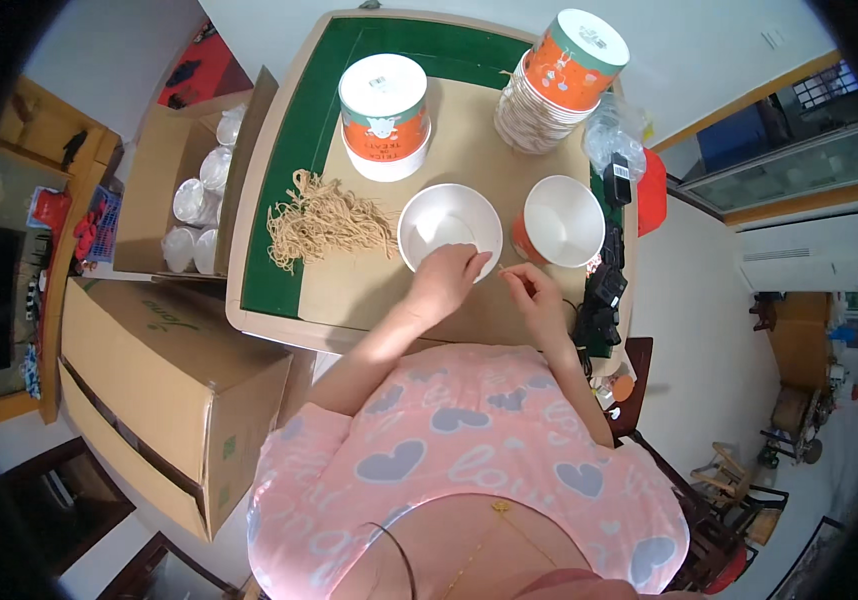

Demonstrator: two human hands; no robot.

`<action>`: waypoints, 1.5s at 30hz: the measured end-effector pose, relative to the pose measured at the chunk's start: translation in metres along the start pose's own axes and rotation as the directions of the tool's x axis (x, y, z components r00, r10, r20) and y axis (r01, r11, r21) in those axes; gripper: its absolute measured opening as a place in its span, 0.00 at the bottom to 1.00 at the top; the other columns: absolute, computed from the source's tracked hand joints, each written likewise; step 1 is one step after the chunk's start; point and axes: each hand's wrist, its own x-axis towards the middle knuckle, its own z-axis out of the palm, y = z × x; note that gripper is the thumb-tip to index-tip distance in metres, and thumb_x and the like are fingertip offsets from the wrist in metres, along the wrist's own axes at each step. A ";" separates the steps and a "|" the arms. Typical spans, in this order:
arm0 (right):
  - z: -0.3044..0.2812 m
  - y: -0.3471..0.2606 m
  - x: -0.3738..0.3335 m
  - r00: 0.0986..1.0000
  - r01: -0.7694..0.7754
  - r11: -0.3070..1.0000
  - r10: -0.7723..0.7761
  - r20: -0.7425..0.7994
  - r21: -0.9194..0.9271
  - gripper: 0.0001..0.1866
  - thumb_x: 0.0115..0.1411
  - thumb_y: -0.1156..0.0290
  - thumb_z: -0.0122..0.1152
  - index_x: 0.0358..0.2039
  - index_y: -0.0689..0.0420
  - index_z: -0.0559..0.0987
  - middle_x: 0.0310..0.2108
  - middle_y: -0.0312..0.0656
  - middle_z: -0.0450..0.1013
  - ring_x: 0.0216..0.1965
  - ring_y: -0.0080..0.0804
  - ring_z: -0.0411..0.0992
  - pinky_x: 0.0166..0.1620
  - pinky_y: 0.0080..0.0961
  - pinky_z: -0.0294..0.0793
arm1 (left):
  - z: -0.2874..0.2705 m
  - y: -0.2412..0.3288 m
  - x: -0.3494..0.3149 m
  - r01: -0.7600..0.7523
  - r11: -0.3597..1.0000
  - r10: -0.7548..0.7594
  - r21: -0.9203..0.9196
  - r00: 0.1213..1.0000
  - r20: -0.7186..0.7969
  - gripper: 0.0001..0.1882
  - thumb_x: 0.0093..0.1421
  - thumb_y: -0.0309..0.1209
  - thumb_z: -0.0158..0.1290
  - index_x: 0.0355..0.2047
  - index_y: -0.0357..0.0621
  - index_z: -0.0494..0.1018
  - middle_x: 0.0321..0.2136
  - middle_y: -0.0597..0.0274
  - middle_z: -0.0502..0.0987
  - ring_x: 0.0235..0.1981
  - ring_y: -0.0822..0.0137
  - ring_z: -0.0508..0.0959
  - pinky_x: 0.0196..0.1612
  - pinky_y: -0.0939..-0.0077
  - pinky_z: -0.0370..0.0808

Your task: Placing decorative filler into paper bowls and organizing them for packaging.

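A white-lined paper bucket (437,212) stands open side up on the table in front of me. My left hand (447,278) reaches over its near right rim, fingers bent and pinched together; what they pinch is hidden. Just right of that rim, my right hand (535,293) pinches what looks like the end of a thin tan cord, mostly covered by the fingers. A second paper bucket (565,222), orange outside, tilts open beyond my right hand. Left of the first bucket lies a loose pile of tan twine cords (329,222).
Upside-down orange and green buckets (385,95) stand at the back left, and a taller bucket stack (574,60) at the back right. Black devices (605,290) and clear plastic (614,135) line the right edge. Cardboard boxes (169,370) stand left of the table.
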 end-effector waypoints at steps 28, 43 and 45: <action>0.000 0.024 0.011 0.987 -0.144 0.957 0.156 -0.029 0.253 0.03 0.55 0.75 0.59 0.29 0.60 0.77 0.21 0.28 0.70 0.23 0.12 0.63 0.27 0.11 0.61 | 0.039 -0.023 0.018 0.110 0.875 -0.057 -0.472 0.990 0.126 0.06 0.54 0.26 0.55 0.29 0.36 0.72 0.23 0.65 0.73 0.25 0.77 0.69 0.29 0.80 0.68; 0.026 0.032 0.028 0.966 -0.072 0.901 0.170 -0.195 0.428 0.05 0.55 0.73 0.60 0.31 0.60 0.76 0.25 0.30 0.71 0.26 0.15 0.68 0.29 0.12 0.67 | 0.035 -0.019 0.011 0.074 0.971 -0.098 -0.229 0.990 -0.099 0.20 0.50 0.23 0.52 0.46 0.39 0.70 0.36 0.48 0.75 0.36 0.53 0.77 0.39 0.64 0.74; 0.031 0.038 0.033 0.967 -0.037 0.912 0.135 -0.214 0.410 0.05 0.55 0.75 0.60 0.31 0.61 0.75 0.27 0.33 0.72 0.28 0.18 0.70 0.32 0.14 0.70 | 0.025 -0.014 0.010 0.089 0.940 -0.107 -0.329 0.994 -0.038 0.22 0.51 0.21 0.50 0.49 0.40 0.69 0.37 0.49 0.76 0.34 0.58 0.79 0.39 0.69 0.76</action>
